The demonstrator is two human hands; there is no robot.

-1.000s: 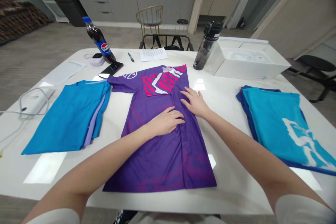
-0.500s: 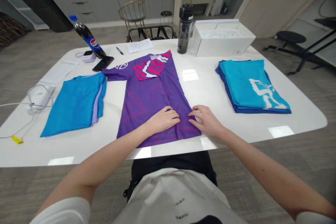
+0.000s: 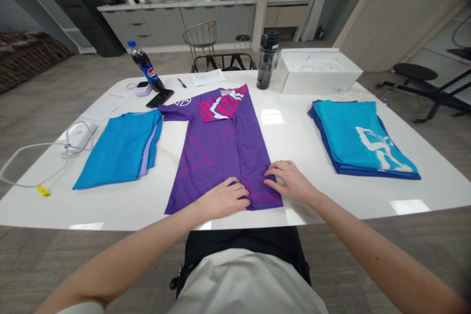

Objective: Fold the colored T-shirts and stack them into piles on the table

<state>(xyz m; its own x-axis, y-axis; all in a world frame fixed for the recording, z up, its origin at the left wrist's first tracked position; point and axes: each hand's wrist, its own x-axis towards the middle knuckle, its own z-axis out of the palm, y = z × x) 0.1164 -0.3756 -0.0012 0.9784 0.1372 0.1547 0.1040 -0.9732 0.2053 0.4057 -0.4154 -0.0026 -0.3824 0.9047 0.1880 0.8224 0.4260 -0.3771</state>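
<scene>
A purple T-shirt [image 3: 209,157] with a pink, white and red chest print lies on the table in front of me, its right side folded inward and one sleeve out to the left. My left hand [image 3: 224,199] rests on its lower part by the folded edge, close to the near hem, fingers bent and slightly apart. At the shirt's lower right edge is my right hand [image 3: 290,181], thumb and fingers apart, fingertips at the cloth. Neither hand visibly grips the fabric.
Folded blue shirts [image 3: 121,149] lie left, a folded teal and navy stack [image 3: 360,137] right. Behind stand a cola bottle [image 3: 147,68], a dark tumbler [image 3: 267,61] and a white box [image 3: 318,73]. A phone [image 3: 160,98], papers [image 3: 208,77] and a cabled white adapter [image 3: 79,136] share the white table [image 3: 290,132].
My left hand has slid down the shirt toward the near hem. My right hand stays at the right edge. The camera has tilted up, showing more of the kitchen.
</scene>
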